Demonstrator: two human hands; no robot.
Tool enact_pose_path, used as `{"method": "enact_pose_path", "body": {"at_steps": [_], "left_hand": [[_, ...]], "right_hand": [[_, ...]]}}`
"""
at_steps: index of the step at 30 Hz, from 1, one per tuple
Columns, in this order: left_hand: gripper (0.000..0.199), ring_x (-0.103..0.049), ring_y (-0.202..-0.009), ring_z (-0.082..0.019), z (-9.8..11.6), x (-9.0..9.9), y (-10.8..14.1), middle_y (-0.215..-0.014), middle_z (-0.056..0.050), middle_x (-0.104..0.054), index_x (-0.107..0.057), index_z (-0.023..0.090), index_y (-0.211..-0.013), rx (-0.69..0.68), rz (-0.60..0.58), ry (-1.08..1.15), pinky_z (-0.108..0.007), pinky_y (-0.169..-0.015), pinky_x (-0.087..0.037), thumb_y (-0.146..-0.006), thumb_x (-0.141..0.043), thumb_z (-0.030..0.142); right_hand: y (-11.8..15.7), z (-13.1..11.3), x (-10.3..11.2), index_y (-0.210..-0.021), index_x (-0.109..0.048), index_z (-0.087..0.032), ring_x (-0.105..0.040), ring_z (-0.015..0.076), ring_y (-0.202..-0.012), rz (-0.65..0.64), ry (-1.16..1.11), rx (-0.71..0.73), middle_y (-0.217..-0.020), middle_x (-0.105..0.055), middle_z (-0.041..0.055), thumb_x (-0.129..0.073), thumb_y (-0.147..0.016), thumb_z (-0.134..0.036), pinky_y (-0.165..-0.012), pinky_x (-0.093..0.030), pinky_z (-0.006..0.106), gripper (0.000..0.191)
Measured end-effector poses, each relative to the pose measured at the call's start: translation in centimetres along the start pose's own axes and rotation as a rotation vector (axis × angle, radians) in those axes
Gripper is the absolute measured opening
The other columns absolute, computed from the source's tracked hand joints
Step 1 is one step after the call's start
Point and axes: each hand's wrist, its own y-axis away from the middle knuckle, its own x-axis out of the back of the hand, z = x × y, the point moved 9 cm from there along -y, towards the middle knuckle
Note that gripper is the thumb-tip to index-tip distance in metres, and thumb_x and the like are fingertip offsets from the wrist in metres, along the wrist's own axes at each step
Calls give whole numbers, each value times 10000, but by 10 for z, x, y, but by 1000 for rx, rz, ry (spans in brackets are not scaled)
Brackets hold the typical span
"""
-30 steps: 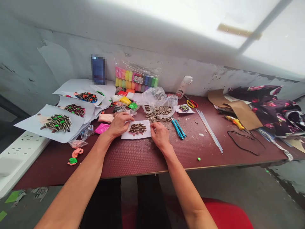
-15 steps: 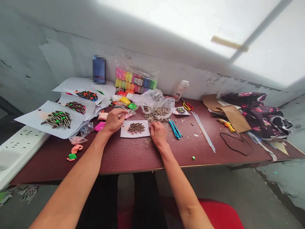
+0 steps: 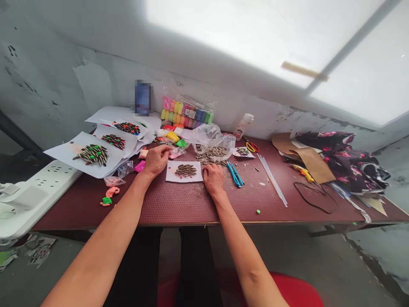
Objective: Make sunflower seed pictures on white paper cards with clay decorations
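Note:
A small white card (image 3: 170,176) lies on the table between my hands, bearing a hedgehog whose spines are striped sunflower seeds. At the card's upper left, my left hand (image 3: 156,161) has its fingers bent together, tips beside a clear bag of pale pink clay (image 3: 177,152). What those fingertips hold, if anything, is too small to tell. My right hand (image 3: 213,179) rests by the card's right edge with curled fingers. Anything within them is hidden. Just behind it spreads a heap of sunflower seeds (image 3: 213,154), partly under a clear plastic bag (image 3: 206,135).
Right of my right hand lie a blue utility knife (image 3: 235,175), another hedgehog card (image 3: 243,152), scissors (image 3: 252,147) and glue sticks (image 3: 272,179). Finished hedgehog sheets (image 3: 92,155) are stacked left, near a white power strip (image 3: 35,196). A bottle (image 3: 243,126) and clay packs (image 3: 188,111) stand behind.
The camera view has shifted, moving the left-side objects rightward in the picture. Both hands stay bent beside the card, with little other visible change.

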Motion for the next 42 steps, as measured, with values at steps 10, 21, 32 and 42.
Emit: {"method": "enact_pose_path", "body": {"at_steps": [10, 21, 32, 42], "left_hand": [[284, -712, -857, -241, 20, 20, 30, -854, -66, -777, -756, 194, -900, -110, 42, -161, -348, -837, -543, -877, -473, 202], [285, -674, -911, -264, 26, 13, 45, -903, -83, -763, -760, 208, -941, -152, -12, -281, -395, -887, -533, -846, -493, 177], [475, -632, -1015, -287, 29, 6, 52, -966, -101, -732, -780, 210, -1072, -181, -94, -361, -449, -958, -502, -714, -500, 74], [420, -630, -1010, -284, 31, 5, 52, -960, -108, -720, -793, 210, -1004, -202, -98, -386, -445, -946, -498, -730, -504, 78]], "right_hand": [[-2, 10, 3, -1046, -743, -171, -527, 261, -986, -9, 48, -102, -1043, -699, 131, -470, -977, -183, -868, -356, 353, 282], [-1, 13, 11, -1076, -723, -152, -540, 265, -999, 40, -17, -106, -1057, -704, 137, -458, -950, -134, -878, -378, 362, 294], [-1, 12, 8, -1052, -737, -162, -538, 265, -978, 38, -48, -81, -1037, -704, 137, -457, -940, -134, -873, -377, 354, 303], [-1, 11, 9, -1035, -740, -177, -542, 261, -972, 42, -50, -80, -1034, -713, 125, -472, -932, -135, -868, -385, 349, 290]]}}
